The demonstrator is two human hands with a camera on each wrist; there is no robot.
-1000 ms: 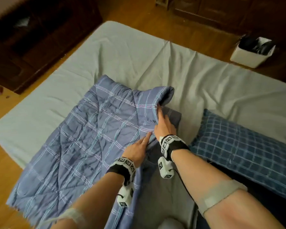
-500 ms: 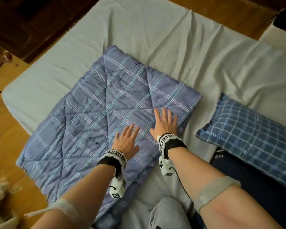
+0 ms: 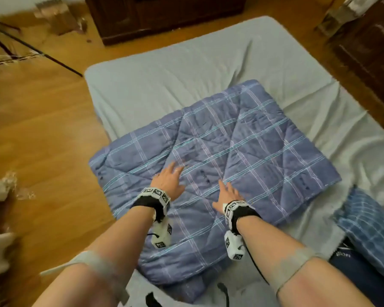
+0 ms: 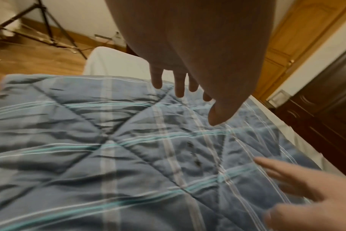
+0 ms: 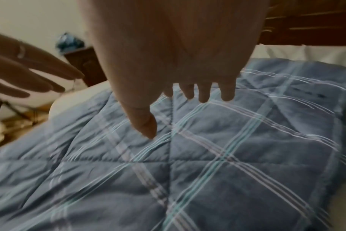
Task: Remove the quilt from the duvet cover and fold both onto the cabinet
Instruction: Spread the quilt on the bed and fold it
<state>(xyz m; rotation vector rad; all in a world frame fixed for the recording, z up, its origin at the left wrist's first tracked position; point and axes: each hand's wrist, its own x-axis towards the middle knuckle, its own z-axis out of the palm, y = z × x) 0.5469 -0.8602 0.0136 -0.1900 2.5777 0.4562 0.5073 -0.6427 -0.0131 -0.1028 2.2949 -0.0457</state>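
At nine o'clock in the head view lies bare wooden floor (image 3: 42, 134), wide and open from the mattress's left edge out to the frame's border, crossed at ten o'clock by thin dark tripod legs (image 3: 31, 48). The mattress (image 3: 164, 85), under a pale sheet, runs from eleven o'clock toward four; a broad strip of sheet shows beyond the quilt's far edge at twelve o'clock. The folded quilt (image 3: 242, 151), blue with pale crossing stripes, sits at the centre of the mattress, its left edge close to the mattress's left side and its near corner reaching toward six o'clock. The left hand (image 3: 167, 181) hovers palm-down above the quilt's left half, fingers straight and spread, holding nothing; the left wrist view shows a gap between fingertips and cloth. Just to its right, at about five o'clock from it, the right hand (image 3: 227, 196) is likewise flat and spread over the quilt's middle; whether it touches the fabric cannot be told. At twelve o'clock stands a dark wooden cabinet (image 3: 164, 16), with floor between it and the mattress. At four o'clock a blue checked pillow (image 3: 368, 227) lies just beside the quilt's right corner, and dark furniture (image 3: 368, 58) fills two o'clock.
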